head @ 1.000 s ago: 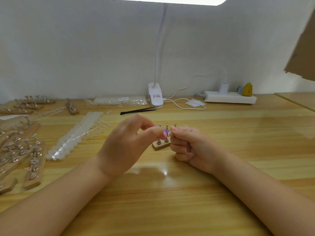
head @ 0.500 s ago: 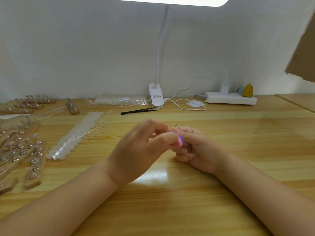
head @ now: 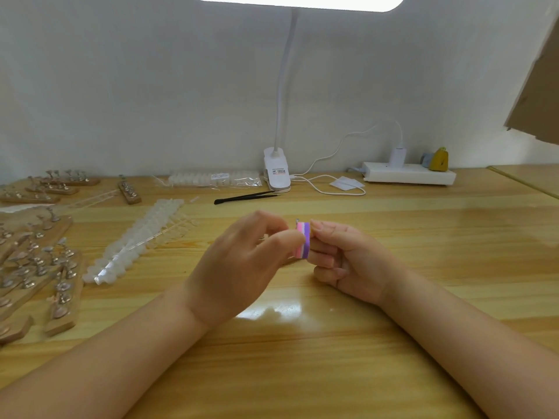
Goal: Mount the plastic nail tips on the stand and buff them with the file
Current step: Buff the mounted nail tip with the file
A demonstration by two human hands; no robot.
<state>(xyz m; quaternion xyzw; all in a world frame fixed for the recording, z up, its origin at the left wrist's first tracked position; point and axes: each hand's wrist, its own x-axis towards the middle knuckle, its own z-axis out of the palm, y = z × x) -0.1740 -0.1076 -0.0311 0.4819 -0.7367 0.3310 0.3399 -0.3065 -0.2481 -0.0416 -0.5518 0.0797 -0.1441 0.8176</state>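
Two hands on one buffer block, stand mostly hidden

Table (head: pixel 393 343): light wood, glossy, runs the full width. White wall behind it.

Clip lamp (head: pixel 276 170): white gooseneck at the back edge, lit head at the top of frame. Small label with red and dark print on the clip, too small to read.

Power strip (head: pixel 408 175): white, back right, white charger plugged in, cable looping left across the table toward the lamp.

Spare stands (head: pixel 36 267): several wooden bars with metal holders, stacked along the left edge.

Nail tips (head: pixel 136 240): long translucent strips lying diagonally left of centre. Another bagged strip (head: pixel 211 178) near the wall, small white label on it, unreadable.

Tweezers (head: pixel 246 196): black, lying just in front of the lamp clip.

Left hand (head: pixel 242 264): centre, thumb and fingers pinching the file.

Right hand (head: pixel 348 258): fingers curled, fingertips against the file's right face. Cannot tell what it grips behind the file.

File (head: pixel 303 239): small pink and purple block, upright between both hands.

Stand (head: pixel 297 220): only a metal tip shows, just above the file.
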